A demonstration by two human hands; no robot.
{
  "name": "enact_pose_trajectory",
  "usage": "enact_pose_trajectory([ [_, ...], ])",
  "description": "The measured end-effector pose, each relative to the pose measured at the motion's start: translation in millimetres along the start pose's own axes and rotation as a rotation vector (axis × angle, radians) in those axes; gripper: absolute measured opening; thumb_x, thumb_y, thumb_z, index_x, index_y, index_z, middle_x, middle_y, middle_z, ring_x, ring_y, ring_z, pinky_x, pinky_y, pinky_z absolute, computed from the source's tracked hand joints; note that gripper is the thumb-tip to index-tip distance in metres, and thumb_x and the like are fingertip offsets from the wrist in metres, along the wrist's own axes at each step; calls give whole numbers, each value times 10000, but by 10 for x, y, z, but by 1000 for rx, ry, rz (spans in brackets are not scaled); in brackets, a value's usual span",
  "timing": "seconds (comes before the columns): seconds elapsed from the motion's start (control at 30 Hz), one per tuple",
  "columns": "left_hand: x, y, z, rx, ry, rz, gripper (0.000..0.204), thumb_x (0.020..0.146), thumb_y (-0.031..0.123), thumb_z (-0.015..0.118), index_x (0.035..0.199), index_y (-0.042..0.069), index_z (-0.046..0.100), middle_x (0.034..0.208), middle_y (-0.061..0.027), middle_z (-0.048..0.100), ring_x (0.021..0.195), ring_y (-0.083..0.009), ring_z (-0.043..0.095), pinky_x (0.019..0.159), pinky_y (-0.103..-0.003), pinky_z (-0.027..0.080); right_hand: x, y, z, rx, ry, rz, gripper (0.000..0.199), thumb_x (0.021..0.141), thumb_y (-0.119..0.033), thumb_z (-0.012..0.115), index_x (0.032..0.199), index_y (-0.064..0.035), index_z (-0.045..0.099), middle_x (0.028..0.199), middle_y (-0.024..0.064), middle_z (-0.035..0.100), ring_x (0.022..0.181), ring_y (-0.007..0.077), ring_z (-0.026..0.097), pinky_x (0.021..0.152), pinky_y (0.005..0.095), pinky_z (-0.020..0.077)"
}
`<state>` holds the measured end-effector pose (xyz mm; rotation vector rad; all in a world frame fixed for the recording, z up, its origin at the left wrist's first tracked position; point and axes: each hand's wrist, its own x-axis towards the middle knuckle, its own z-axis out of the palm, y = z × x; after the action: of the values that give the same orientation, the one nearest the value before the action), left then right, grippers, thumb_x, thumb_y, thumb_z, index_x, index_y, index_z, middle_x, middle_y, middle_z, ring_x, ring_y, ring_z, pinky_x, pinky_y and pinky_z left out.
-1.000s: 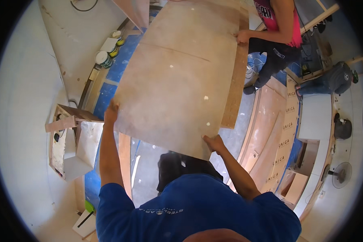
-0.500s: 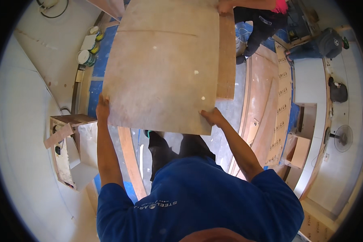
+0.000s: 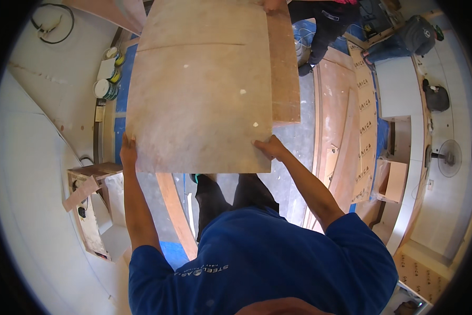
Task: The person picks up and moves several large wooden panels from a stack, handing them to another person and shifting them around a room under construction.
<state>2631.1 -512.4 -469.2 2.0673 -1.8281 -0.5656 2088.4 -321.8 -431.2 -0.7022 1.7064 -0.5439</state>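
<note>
A large pale plywood panel point(image 3: 202, 89) is held flat in front of me, above the floor. My left hand point(image 3: 128, 151) grips its near left corner. My right hand point(image 3: 268, 147) grips its near right corner. A second, darker board point(image 3: 284, 68) lies under the panel and sticks out along its right side. At the far end another person's hand point(image 3: 271, 5) holds the panel; their dark trousers point(image 3: 320, 26) show beyond it. My legs and blue shirt are below the panel.
Paint tins and a white pad point(image 3: 107, 79) stand at the left on blue floor covering. A wooden box frame point(image 3: 89, 207) sits lower left. Curved wooden strips point(image 3: 346, 131) and cardboard sheets lie at the right, with a fan point(image 3: 448, 157) and a grey bag point(image 3: 417, 34).
The panel has come nearer to me and lies squarer in view. The other person has slid toward the top edge. My hands keep the same corners.
</note>
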Motion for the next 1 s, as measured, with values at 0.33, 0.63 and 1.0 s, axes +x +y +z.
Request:
enact_pose_trajectory([
  [0.33,20,-72,43,-6,7,17,591,957,412,486,1412,45,400,1365,-232,481,1227,-415,482,997,-430,417,156,200,3,-90,19,37,579,769,-405,733,1163,0,605,928,139,675,754,209,667,549,329,519],
  [0.63,-38,-40,-19,53,19,-2,586,959,382,482,1426,46,373,1361,-230,483,1175,-425,522,964,-451,442,101,127,34,-69,45,31,652,730,-453,743,1096,71,617,883,194,681,645,245,663,518,344,516],
  [1.0,-111,10,-116,3,53,-94,588,906,455,547,1272,-2,487,1117,-332,586,1055,-494,554,866,-514,456,131,302,105,-84,74,-72,668,732,-451,741,1164,38,600,1037,216,673,933,299,670,783,384,534],
])
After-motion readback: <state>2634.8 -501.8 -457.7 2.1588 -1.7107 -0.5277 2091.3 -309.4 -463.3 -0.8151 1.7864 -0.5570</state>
